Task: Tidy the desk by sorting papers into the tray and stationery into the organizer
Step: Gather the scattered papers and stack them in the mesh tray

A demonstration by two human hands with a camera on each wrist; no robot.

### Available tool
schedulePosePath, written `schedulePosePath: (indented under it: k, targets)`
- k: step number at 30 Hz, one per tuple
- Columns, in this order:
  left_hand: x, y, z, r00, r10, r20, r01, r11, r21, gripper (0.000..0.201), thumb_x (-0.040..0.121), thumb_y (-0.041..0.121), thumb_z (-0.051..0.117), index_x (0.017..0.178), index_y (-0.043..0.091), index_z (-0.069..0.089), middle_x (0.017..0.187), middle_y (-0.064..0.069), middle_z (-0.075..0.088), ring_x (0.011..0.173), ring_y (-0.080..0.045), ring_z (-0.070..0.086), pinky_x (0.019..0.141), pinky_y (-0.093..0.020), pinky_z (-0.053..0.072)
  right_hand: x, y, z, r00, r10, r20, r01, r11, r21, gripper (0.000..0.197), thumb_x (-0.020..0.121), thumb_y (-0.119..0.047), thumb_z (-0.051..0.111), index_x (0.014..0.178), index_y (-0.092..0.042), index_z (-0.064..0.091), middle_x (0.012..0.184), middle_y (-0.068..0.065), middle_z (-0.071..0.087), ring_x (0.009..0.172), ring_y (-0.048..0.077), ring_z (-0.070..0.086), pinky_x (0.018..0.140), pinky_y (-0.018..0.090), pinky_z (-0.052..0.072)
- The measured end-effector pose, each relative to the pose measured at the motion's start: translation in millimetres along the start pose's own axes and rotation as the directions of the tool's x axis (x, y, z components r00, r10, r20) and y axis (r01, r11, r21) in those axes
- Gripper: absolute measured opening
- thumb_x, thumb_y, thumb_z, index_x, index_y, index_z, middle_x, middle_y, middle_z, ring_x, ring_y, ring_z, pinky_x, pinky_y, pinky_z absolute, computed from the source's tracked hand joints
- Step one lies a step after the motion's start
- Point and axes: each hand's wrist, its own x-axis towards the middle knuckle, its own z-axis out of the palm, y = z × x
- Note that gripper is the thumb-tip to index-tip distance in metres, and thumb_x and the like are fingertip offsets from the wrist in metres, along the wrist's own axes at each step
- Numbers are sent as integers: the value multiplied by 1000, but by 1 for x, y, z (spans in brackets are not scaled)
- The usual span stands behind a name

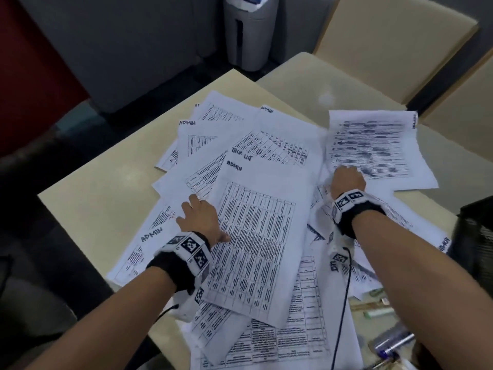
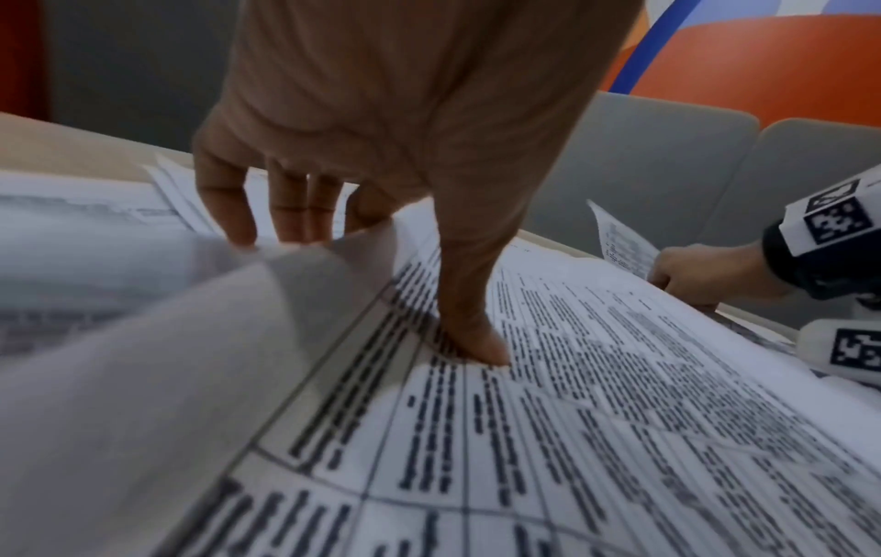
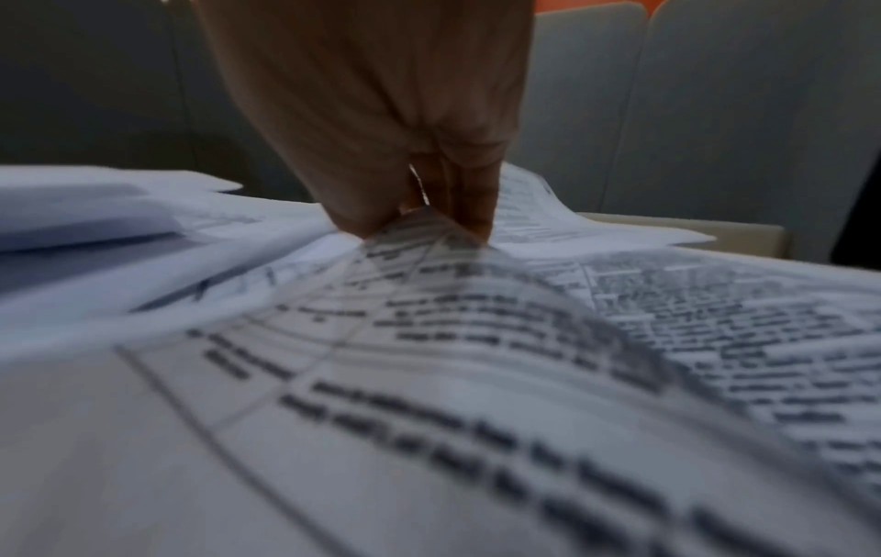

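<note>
Several printed sheets, some marked ADMIN, lie spread over the beige desk [image 1: 93, 193]. My left hand [image 1: 202, 220] pinches the left edge of the top ADMIN sheet [image 1: 261, 222]. Its thumb [image 2: 476, 339] presses on the print, and the fingers [image 2: 295, 211] sit behind the curled-up edge of the sheet [image 2: 572, 414]. My right hand [image 1: 346, 180] grips the near corner of another printed sheet [image 1: 373, 145], which is lifted off the pile at the right. In the right wrist view, thumb and fingers [image 3: 472, 211] pinch that sheet's corner [image 3: 429, 282]. Pens and other small stationery [image 1: 378, 311] lie at the near right.
A black mesh container [image 1: 474, 236] stands at the desk's right edge. Cream chairs [image 1: 386, 44] crowd the far right side, and a grey bin [image 1: 248, 30] stands beyond the desk. A black wrist cable [image 1: 344, 303] hangs over the papers. Bare desk shows at the left.
</note>
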Motion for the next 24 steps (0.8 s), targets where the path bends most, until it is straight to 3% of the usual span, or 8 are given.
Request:
schedulePosePath:
  k: [3,6,8,12,16,19,21,24]
  targets:
    - [2,-1,0,999,16,32,-16,1000,-18,63,69,46,77,114,9,53,128,-9,43,124,-29,41,102,-46,35,-1,11,-9,999,17,-43,-10,987,159,19,89,5,46,102,13,57,113,33,58,106,43,57,84,45,48]
    - [6,-3,-8,995,74,66,-66,991,-120,49,73,38,76,104,9,51,97,-5,55,101,-26,59,98,-39,42,-15,12,-22,976,1,-216,79,931,357,17,83,13,41,79,9,57,106,33,61,100,42,58,75,40,42]
    - [11,-6,-15,984,121,128,-87,965,-246,49,73,37,76,101,7,50,94,-6,56,95,-27,59,92,-36,47,-39,1,-27,945,-132,-298,253,874,416,31,79,16,40,99,9,64,112,28,63,105,38,57,84,36,38]
    - [18,-13,-31,973,168,157,-58,841,-538,60,78,30,74,121,-4,49,115,-23,59,105,-36,58,91,-40,48,-104,-24,-4,749,-543,-379,648,719,251,29,78,17,54,97,2,70,84,19,70,79,31,57,66,36,43]
    - [16,-22,-46,970,216,108,-72,688,-722,43,93,33,54,118,-2,53,108,-26,61,95,-36,62,84,-42,49,-153,-29,33,615,-759,-211,788,596,153,8,76,0,70,72,-6,69,62,6,62,63,20,48,54,33,46]
    - [16,-29,-54,954,208,216,94,475,-875,83,85,70,24,131,4,47,121,-38,46,111,-39,57,94,-49,39,-172,-25,46,614,-789,-10,775,600,197,18,86,-2,59,101,-8,68,93,6,70,82,21,52,72,32,44]
    - [20,-33,-56,952,189,241,172,322,-931,94,75,83,16,146,23,29,144,-24,38,130,-37,41,105,-53,26,-173,-22,44,622,-778,87,743,622,248,30,92,-1,48,117,-10,62,116,5,65,101,22,50,90,31,42]
    - [24,-33,-58,937,237,255,147,395,-907,101,68,82,36,149,24,18,152,-15,30,130,-35,40,106,-54,28,-171,-24,26,623,-782,25,747,604,278,25,88,5,52,105,-6,68,99,7,70,94,24,54,80,27,44]
